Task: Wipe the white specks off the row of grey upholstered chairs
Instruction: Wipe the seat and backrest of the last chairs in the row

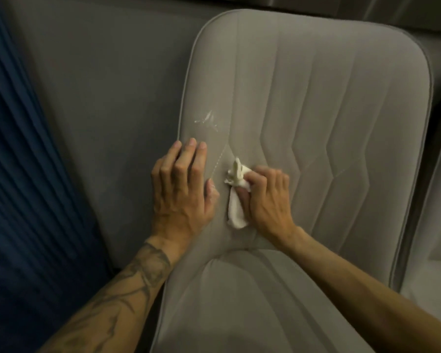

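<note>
A grey upholstered chair (316,103) with stitched zigzag seams fills the middle of the view. White specks (208,120) streak the lower left of its backrest, and a thin white line (219,159) runs down a seam below them. My left hand (182,186) lies flat on the backrest just under the specks, fingers straight. My right hand (266,193) grips a crumpled white cloth (236,194) against the fabric, right of the left hand. The seat cushion (252,301) lies below my forearms.
A dark blue pleated curtain (18,174) hangs at the left. A grey surface (107,98) lies between it and the chair. The edge of a second grey chair (438,238) shows at the right.
</note>
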The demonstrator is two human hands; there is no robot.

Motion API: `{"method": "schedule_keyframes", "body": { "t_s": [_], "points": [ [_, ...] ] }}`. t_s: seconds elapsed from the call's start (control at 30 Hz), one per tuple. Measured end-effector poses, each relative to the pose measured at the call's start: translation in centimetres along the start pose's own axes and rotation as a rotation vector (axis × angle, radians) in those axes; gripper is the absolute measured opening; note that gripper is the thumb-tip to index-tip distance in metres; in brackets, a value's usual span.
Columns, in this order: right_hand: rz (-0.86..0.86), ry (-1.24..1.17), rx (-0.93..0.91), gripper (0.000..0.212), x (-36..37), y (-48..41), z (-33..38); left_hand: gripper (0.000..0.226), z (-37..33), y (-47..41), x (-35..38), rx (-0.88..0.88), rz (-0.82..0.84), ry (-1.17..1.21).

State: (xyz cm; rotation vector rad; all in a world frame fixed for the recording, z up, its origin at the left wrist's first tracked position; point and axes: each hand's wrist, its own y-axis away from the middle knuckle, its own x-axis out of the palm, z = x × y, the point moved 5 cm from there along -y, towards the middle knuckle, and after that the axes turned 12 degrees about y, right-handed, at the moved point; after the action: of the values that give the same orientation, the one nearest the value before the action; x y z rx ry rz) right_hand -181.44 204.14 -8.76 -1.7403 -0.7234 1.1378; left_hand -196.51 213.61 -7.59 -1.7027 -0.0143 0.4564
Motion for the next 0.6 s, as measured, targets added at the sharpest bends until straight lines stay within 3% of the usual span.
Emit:
{"method": "schedule_keyframes", "body": {
  "t_s": [0.13, 0.3, 0.47, 0.6],
  "points": [
    [-0.116, 0.038, 0.101, 0.023, -1.5, -9.1, -2.0, 0.058, 0.1, 0.0, 0.0, 0.003, 0.007, 0.009],
    [-0.244, 0.009, 0.369, 0.031, -2.8, -18.8, -1.6, 0.058, 0.2, 0.1, 0.2, -0.005, 0.024, 0.026],
    [-0.051, -0.014, 0.076, 0.028, -3.3, -14.7, 2.4, 0.055, 0.1, -0.1, -0.4, -0.035, 0.056, 0.060],
    [-0.068, 0.056, 0.132, 0.037, -3.3, -20.5, 0.9, 0.056, -1.0, 2.3, -2.1, -0.095, 0.149, 0.047]
  ]
}}
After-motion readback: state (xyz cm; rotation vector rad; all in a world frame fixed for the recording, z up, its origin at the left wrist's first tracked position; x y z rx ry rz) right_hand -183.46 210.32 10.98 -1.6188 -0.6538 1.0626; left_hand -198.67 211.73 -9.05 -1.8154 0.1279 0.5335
